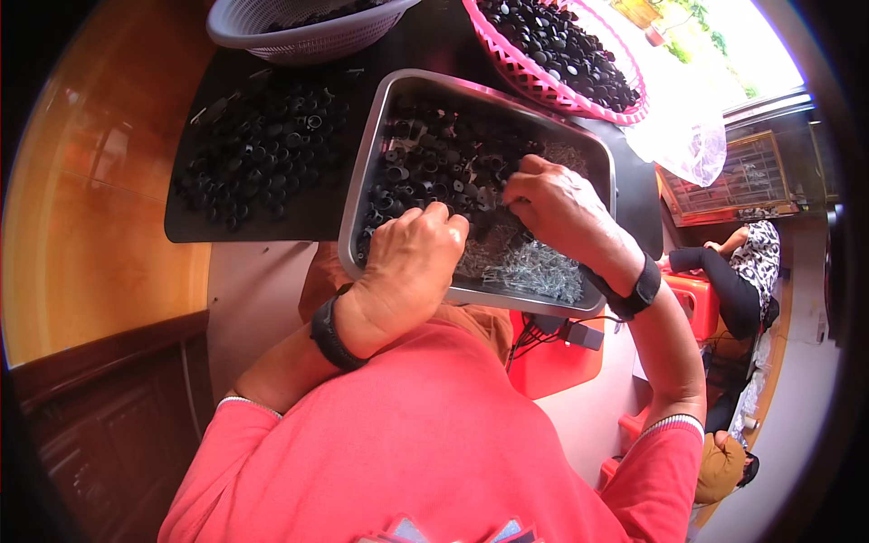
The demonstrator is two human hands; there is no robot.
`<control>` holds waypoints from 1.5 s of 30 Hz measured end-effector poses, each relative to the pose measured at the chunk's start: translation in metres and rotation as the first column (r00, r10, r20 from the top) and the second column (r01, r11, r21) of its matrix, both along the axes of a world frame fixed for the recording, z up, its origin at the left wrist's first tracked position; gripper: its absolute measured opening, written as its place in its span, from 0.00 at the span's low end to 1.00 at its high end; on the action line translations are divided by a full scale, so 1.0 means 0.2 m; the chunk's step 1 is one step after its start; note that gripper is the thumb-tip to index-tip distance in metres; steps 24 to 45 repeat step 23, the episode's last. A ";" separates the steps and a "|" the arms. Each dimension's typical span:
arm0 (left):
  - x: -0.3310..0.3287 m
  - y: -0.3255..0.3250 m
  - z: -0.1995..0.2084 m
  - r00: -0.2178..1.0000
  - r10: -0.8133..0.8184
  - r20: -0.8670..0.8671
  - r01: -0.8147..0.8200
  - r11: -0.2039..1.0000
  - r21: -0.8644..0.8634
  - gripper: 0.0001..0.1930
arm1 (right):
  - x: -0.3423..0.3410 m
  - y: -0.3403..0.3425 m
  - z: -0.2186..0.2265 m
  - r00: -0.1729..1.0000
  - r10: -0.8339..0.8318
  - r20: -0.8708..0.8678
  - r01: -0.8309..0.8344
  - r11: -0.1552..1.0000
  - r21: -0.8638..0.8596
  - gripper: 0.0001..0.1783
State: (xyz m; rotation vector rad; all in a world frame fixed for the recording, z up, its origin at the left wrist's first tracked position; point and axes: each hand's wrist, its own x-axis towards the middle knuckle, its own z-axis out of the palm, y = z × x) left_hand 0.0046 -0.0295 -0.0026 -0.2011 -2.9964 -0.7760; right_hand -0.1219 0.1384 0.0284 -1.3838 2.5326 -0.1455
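A steel tray (360,172) lies on the dark table in front of me. Loose small black round caps (439,136) fill its left and far parts, and a heap of thin clear plastic bits (536,273) lies in its near right part. My left hand (418,249) is curled over the tray's near left side, among the caps. Beyond the clear heap, my right hand (559,204) is bent with thumb and fingers pinched together over the caps. Both hands are closed; whatever lies between their fingers is hidden.
Many more black caps (262,154) are spread on the table's left. A white basket (303,43) and a pink basket (520,77) of black pieces stand at the back. A clear plastic bag (683,145) hangs at the right. People sit farther right, near a red stool (692,303).
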 end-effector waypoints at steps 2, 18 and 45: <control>0.00 0.00 -0.01 1.000 0.000 0.013 0.000 1.000 0.000 0.12 | 0.02 -0.04 0.00 1.000 -0.010 0.014 0.012 0.988 -0.151 0.08; -0.03 0.05 -0.06 0.999 -0.044 -0.019 0.045 0.994 0.099 0.05 | 0.07 0.02 0.02 0.990 -0.126 0.065 0.138 0.963 -0.230 0.09; -0.04 0.06 -0.05 0.997 0.047 -0.061 -0.030 0.966 0.259 0.04 | 0.19 0.15 0.06 0.761 -0.444 0.474 0.612 0.733 -0.296 0.09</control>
